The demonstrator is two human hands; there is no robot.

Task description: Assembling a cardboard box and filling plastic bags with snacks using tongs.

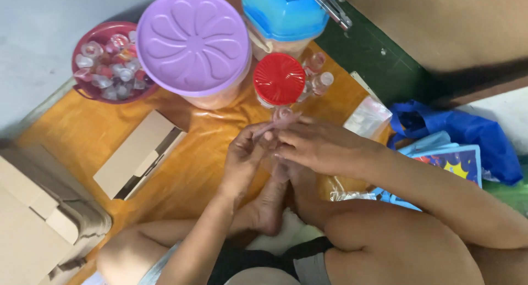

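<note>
Head view, looking down on a person seated on the floor with both hands raised over the bare feet. The left hand [245, 153] and right hand [316, 147] meet at the centre, and their fingers [286, 134] pinch a small pale pink translucent piece [283, 116] that stands just above the fingertips; its exact form is too blurred to tell. Directly beyond the fingers stands a jar with a red lid [279, 79], with two small clear bottles [319, 76] just to its right. Farther beyond, a large container with a purple lid [193, 41] and a blue-lidded container [286, 13] close off the far edge. To the far left of the fingers, a dark red bowl [88, 90] holds many small clear caps. Open room lies left of the fingers, between them and an open cardboard box [137, 156]; larger cardboard boxes [33, 219] fill the near left corner. To the right of the fingers lie a clear plastic bag [368, 117], a blue cloth bag [462, 134] and a colourful printed card [456, 164]. Everything rests on an orange plastic sheet [187, 175] spread over the floor, bordered by a pale wall [38, 32] on the left. Both forearms rise from the lap, wrists bent inward, the right palm turned down.
</note>
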